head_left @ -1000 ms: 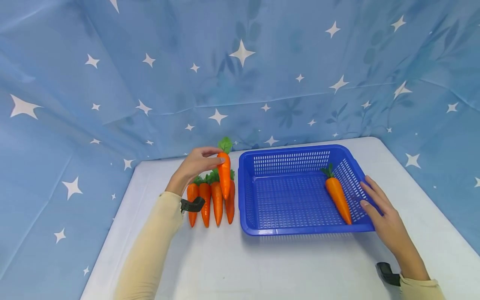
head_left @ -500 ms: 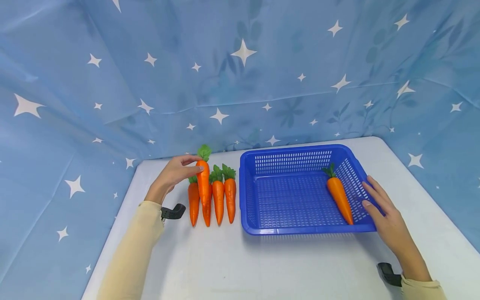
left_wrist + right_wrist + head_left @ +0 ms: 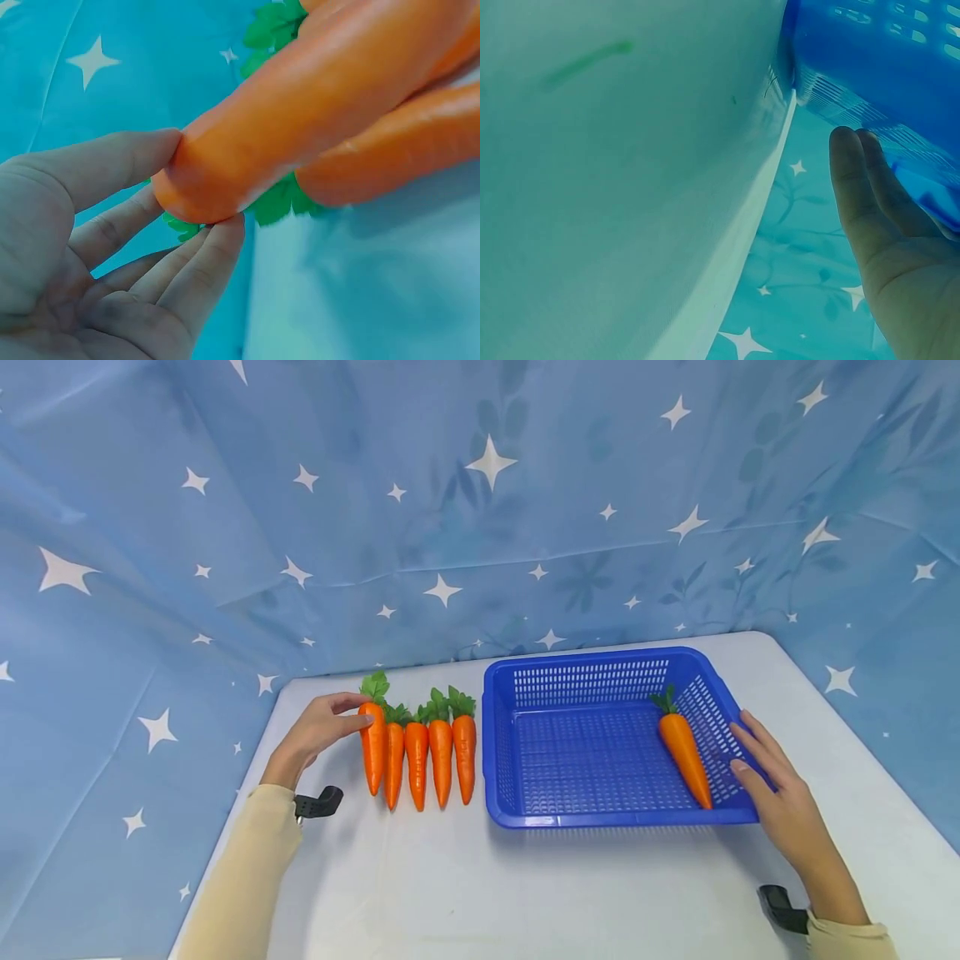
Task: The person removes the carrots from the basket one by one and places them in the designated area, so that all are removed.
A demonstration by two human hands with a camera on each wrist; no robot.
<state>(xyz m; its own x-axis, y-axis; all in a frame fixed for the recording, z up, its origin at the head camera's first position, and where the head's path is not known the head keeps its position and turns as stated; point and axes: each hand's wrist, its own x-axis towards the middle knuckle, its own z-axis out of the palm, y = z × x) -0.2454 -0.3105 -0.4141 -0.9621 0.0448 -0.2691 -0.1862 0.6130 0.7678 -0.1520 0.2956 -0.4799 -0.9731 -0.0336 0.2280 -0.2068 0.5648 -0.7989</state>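
With thumb and fingertips my left hand (image 3: 318, 731) pinches an orange carrot (image 3: 372, 747) near its leafy top; its tip points down toward the table. In the left wrist view the thumb presses one side of this carrot (image 3: 262, 127) and the fingers the other. Several more carrots (image 3: 441, 760) lie side by side just to its right, leaves toward the back. My right hand (image 3: 787, 810), fingers straight, is at the right side of a blue plastic basket (image 3: 600, 821). Inside the basket, near that right wall, lies one carrot (image 3: 686, 760).
A white table (image 3: 450, 885) bears everything. Behind it and at the sides hangs a blue cloth (image 3: 375, 527) printed with white stars. The basket's left wall stands close to the rightmost carrot of the row.
My left hand has moved left with the carrot, from above the row's right end to its left end, and lower. The right hand and the basket have stayed in place.
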